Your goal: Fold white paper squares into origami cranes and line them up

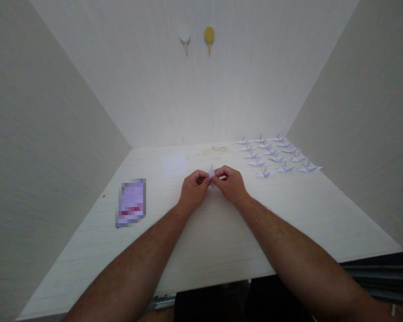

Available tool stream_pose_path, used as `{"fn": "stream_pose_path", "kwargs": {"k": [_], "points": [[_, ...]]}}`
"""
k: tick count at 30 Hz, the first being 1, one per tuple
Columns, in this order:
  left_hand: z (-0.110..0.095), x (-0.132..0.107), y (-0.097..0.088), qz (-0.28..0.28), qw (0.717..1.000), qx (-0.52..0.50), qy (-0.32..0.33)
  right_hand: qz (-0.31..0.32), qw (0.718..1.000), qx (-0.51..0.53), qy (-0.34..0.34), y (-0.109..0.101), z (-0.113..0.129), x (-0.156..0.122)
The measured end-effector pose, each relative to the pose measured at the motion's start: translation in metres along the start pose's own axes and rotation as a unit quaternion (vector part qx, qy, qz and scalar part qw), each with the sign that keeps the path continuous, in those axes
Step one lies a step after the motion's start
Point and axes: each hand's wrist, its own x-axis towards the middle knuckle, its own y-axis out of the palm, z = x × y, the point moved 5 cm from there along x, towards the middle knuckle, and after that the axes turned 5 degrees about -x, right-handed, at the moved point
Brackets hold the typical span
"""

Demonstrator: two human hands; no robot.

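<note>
Head view: left hand [194,190] and right hand [231,183] pinch a folded paper piece [211,172] from opposite sides, steadying it above the desk [221,241], paper cranes [278,154] set far right, clear of both.

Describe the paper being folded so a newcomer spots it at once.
On the white table, look at the middle, where the left hand and right hand meet. The small pale folded paper pinched between them is the only piece in hand; the cranes sit in rows to the right, and the flat sheet lies behind.
</note>
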Motion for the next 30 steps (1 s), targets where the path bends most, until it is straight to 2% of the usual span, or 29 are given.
{"fn": "stream_pose_path", "kwargs": {"k": [18, 30], "points": [[-0.0010, -0.0001, -0.0008, 0.002, 1.000, 0.007, 0.012, 0.008, 1.000, -0.011, 0.019, 0.0013, -0.0025, 0.0005], [-0.0066, -0.0017, -0.0024, -0.026, 1.000, 0.014, -0.011, 0.024, 0.999, -0.030, 0.013, 0.0028, -0.0003, 0.0005]]}}
